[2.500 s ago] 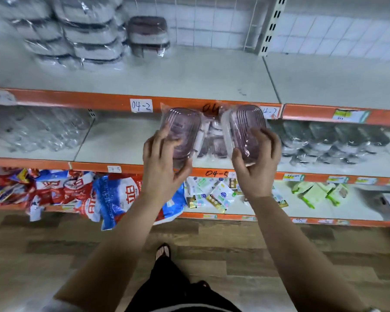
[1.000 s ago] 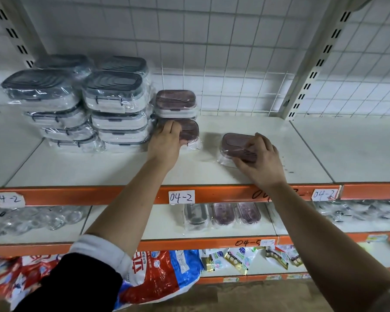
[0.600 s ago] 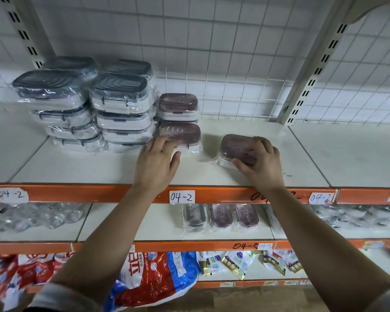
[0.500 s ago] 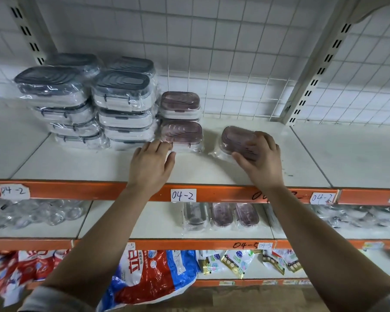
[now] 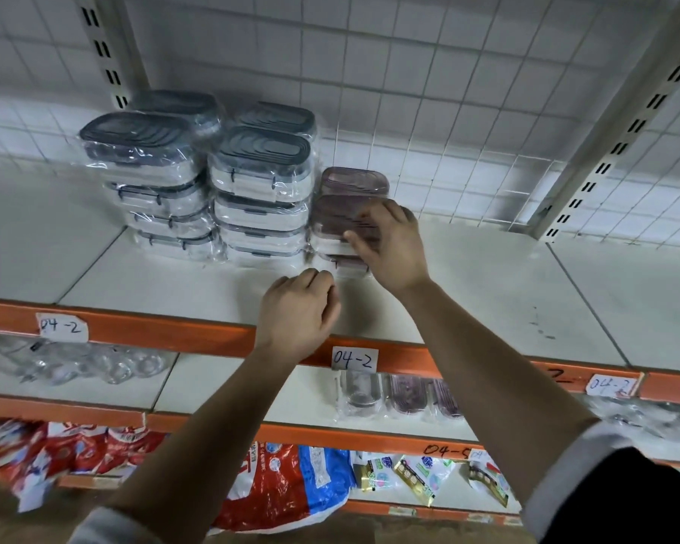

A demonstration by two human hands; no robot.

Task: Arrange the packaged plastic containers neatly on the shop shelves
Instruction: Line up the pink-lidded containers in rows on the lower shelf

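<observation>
On the top shelf (image 5: 487, 292) stand wrapped grey-lidded containers (image 5: 260, 182) in stacks. Right of them is a small stack of wrapped purple-lidded containers. My right hand (image 5: 389, 245) grips the upper front purple container (image 5: 334, 217), which sits on another purple container (image 5: 338, 263); a further one (image 5: 354, 180) stands behind. My left hand (image 5: 299, 312) hovers just in front of that stack over the shelf, fingers loosely curled, holding nothing.
Orange shelf edges carry handwritten labels (image 5: 355, 360). The shelf below holds more wrapped purple containers (image 5: 405, 394) and clear packs (image 5: 95, 367). The lowest shelf has red and blue bags (image 5: 275, 488) and small packets. A slotted upright (image 5: 613, 143) stands at the right.
My right hand carried the purple container from the bare shelf leftward onto the front purple container. My left hand drew back from the stack towards the shelf edge.
</observation>
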